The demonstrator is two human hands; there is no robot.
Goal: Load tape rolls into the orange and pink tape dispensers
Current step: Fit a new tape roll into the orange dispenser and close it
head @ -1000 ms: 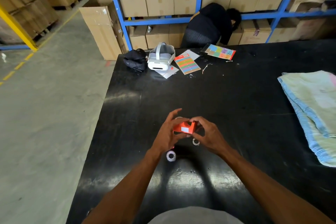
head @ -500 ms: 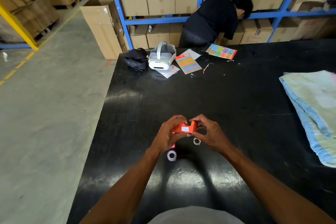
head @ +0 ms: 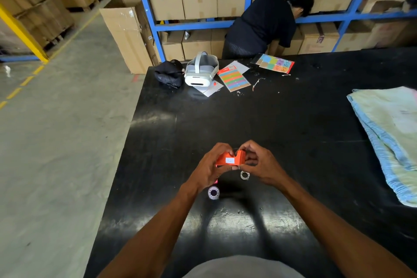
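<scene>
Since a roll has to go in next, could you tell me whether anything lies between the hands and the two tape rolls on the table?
Nothing visible does. The small clear tape roll and the purple-cored tape roll lie on bare black table just below the left hand and right hand, though both hands hold the orange plastic tape dispenser.

I hold the orange tape dispenser [head: 230, 160] above the black bench [head: 282, 124], my left hand [head: 208, 168] and right hand [head: 261, 165] gripping its two ends. Just below the dispenser lie two tape rolls [head: 213, 192], well apart.
</scene>
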